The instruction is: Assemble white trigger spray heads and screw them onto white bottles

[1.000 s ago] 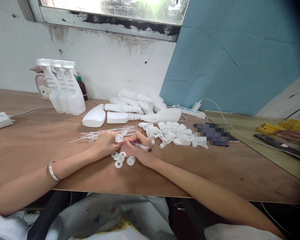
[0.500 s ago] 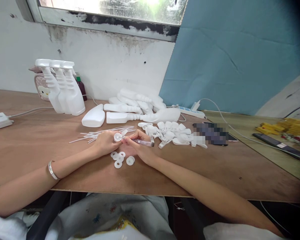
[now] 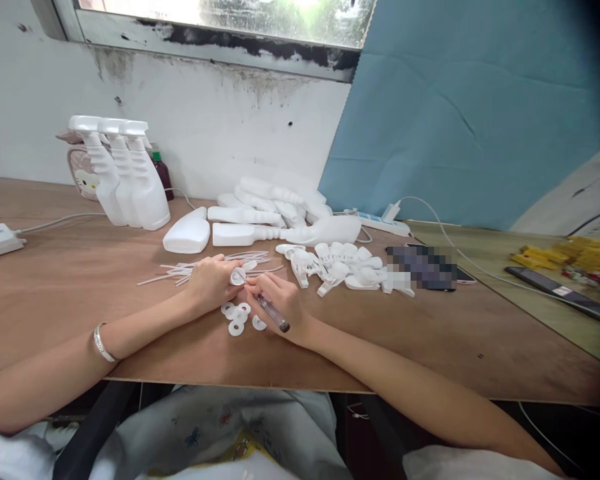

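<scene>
Spray head [image 3: 237,277] sits clasped in the left hand [image 3: 210,283] beyond the white rings [image 3: 237,321], the right hand [image 3: 285,299] gripping a slim tool [image 3: 273,313]

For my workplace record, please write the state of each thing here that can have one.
Left hand: closed on white trigger head
Right hand: closed on pen-like tool
Three spray bottles: upright, trigger heads fitted
Loose bottles: lying down
Loose trigger heads: heaped
White rings: lying, some overlapping
Thin white tubes: lying, loosely bunched
Rear power strip: plug inserted
Phones: lying flat
</scene>
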The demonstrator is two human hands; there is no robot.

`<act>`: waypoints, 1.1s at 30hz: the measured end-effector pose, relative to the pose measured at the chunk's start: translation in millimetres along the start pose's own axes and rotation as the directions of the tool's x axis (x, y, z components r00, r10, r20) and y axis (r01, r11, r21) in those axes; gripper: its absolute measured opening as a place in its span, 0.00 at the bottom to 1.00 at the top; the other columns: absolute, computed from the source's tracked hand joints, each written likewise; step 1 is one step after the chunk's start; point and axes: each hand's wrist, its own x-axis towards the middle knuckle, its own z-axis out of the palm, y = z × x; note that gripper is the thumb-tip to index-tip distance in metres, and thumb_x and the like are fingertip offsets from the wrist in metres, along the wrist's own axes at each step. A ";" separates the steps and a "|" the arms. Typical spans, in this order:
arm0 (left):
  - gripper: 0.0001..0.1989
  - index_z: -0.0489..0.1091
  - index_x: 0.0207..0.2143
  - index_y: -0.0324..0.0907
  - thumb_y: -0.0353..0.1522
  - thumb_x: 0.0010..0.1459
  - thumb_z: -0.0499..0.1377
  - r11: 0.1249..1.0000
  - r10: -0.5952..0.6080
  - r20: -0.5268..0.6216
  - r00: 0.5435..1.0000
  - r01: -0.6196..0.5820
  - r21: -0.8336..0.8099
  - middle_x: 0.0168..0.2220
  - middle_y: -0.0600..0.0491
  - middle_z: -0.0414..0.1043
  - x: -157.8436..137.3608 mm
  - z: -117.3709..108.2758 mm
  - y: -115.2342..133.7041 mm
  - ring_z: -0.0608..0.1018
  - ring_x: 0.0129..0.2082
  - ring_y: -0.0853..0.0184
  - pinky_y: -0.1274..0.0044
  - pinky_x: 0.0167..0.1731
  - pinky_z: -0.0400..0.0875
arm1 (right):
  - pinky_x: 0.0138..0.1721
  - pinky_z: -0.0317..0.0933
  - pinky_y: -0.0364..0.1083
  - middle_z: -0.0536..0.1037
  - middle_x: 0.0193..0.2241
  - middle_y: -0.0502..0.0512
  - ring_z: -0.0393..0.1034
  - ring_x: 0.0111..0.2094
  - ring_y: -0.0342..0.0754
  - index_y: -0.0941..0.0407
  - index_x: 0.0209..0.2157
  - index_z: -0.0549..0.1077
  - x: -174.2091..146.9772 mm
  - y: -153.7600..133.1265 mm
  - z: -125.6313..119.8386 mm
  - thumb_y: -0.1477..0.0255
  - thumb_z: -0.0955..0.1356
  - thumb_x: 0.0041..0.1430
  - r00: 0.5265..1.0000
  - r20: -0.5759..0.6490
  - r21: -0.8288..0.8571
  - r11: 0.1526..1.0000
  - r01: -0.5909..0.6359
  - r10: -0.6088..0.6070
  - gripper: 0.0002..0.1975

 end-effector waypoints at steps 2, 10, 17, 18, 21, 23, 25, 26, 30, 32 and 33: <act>0.17 0.71 0.43 0.44 0.39 0.52 0.53 0.998 0.055 -0.001 0.998 -0.055 0.038 0.29 0.48 0.71 0.8 1.5 -1.2 0.72 0.32 0.60 0.74 0.30 0.60 | 0.26 0.58 0.40 0.66 0.20 0.48 0.64 0.24 0.41 0.55 0.21 0.58 0.0 0.9 0.7 0.77 0.60 0.55 1.000 0.009 -0.017 1.000 0.016 -0.016 0.10; 0.14 0.71 0.39 0.40 0.37 0.53 0.53 0.991 0.131 0.018 0.991 -0.131 -0.020 0.26 0.48 0.70 2.9 6.1 -7.4 0.70 0.30 0.61 0.73 0.31 0.60 | 0.28 0.60 0.42 0.73 0.25 0.49 0.67 0.27 0.43 0.55 0.22 0.61 2.9 9.8 -1.3 0.67 0.65 0.54 0.952 0.010 0.251 0.921 -0.299 0.307 0.11; 0.15 0.71 0.40 0.37 0.35 0.53 0.52 0.988 0.152 -0.014 0.988 -0.152 -0.032 0.28 0.46 0.70 2.5 14.7 -9.6 0.70 0.30 0.61 0.74 0.32 0.62 | 0.27 0.58 0.42 0.69 0.22 0.47 0.65 0.24 0.41 0.55 0.22 0.60 4.1 -1.2 -6.5 0.72 0.63 0.55 0.985 0.062 0.182 0.969 -0.167 0.158 0.09; 0.16 0.70 0.40 0.37 0.35 0.53 0.52 0.988 0.152 -0.020 0.988 -0.153 -0.033 0.28 0.46 0.70 2.4 15.5 -9.8 0.70 0.31 0.60 0.73 0.33 0.63 | 0.27 0.58 0.42 0.68 0.22 0.47 0.64 0.24 0.41 0.55 0.22 0.60 4.5 -2.2 -6.9 0.73 0.63 0.55 0.988 0.065 0.173 0.973 -0.150 0.141 0.10; 0.14 0.71 0.38 0.37 0.35 0.53 0.52 0.986 0.158 -0.027 0.987 -0.160 -0.049 0.27 0.46 0.70 2.2 15.2 -9.2 0.70 0.30 0.61 0.74 0.33 0.63 | 0.27 0.58 0.42 0.70 0.22 0.48 0.64 0.24 0.42 0.55 0.22 0.61 5.2 1.1 -5.1 0.71 0.64 0.54 0.979 0.060 0.205 0.957 -0.204 0.196 0.10; 0.14 0.72 0.36 0.38 0.36 0.54 0.52 0.984 0.151 -0.029 0.988 -0.153 -0.090 0.26 0.48 0.70 2.4 13.0 -8.1 0.70 0.29 0.61 0.74 0.31 0.62 | 0.27 0.59 0.43 0.72 0.23 0.48 0.66 0.25 0.42 0.55 0.21 0.62 5.7 6.6 -2.5 0.69 0.66 0.53 0.951 0.040 0.275 0.912 -0.304 0.305 0.10; 0.13 0.72 0.34 0.39 0.37 0.54 0.52 0.983 0.122 -0.032 0.992 -0.125 -0.131 0.25 0.48 0.70 3.0 10.5 -7.0 0.70 0.28 0.62 0.75 0.30 0.62 | 0.30 0.61 0.44 0.73 0.25 0.49 0.68 0.28 0.44 0.55 0.21 0.63 6.8 11.2 -0.5 0.68 0.67 0.52 0.914 0.034 0.383 0.840 -0.385 0.403 0.10; 0.14 0.73 0.34 0.39 0.37 0.54 0.52 0.983 0.106 -0.033 0.994 -0.110 -0.146 0.25 0.48 0.70 3.4 9.5 -6.7 0.70 0.28 0.62 0.76 0.29 0.62 | 0.31 0.62 0.45 0.74 0.26 0.49 0.69 0.29 0.45 0.54 0.22 0.64 7.5 12.5 0.1 0.68 0.67 0.52 0.900 0.044 0.437 0.802 -0.407 0.433 0.10; 0.14 0.73 0.34 0.40 0.40 0.54 0.53 0.980 0.091 -0.021 0.996 -0.093 -0.179 0.26 0.49 0.71 4.7 7.5 -7.1 0.72 0.30 0.63 0.77 0.29 0.61 | 0.37 0.65 0.47 0.75 0.27 0.49 0.70 0.33 0.46 0.53 0.23 0.64 9.8 10.9 0.1 0.68 0.67 0.53 0.882 0.070 0.547 0.722 -0.424 0.466 0.08; 0.14 0.73 0.34 0.40 0.40 0.54 0.53 0.976 0.091 -0.018 0.996 -0.093 -0.195 0.27 0.49 0.71 4.7 7.2 -7.6 0.72 0.30 0.63 0.77 0.29 0.61 | 0.37 0.66 0.48 0.75 0.27 0.48 0.71 0.33 0.46 0.53 0.23 0.64 10.6 7.9 -0.3 0.68 0.68 0.52 0.874 0.074 0.597 0.681 -0.424 0.479 0.09; 0.14 0.73 0.34 0.41 0.40 0.54 0.53 0.976 0.087 -0.018 0.996 -0.089 -0.201 0.27 0.49 0.71 4.7 7.1 -7.8 0.72 0.30 0.63 0.78 0.29 0.61 | 0.37 0.67 0.48 0.75 0.26 0.48 0.71 0.33 0.46 0.53 0.22 0.63 11.1 6.4 -0.5 0.69 0.68 0.51 0.869 0.082 0.628 0.652 -0.425 0.487 0.09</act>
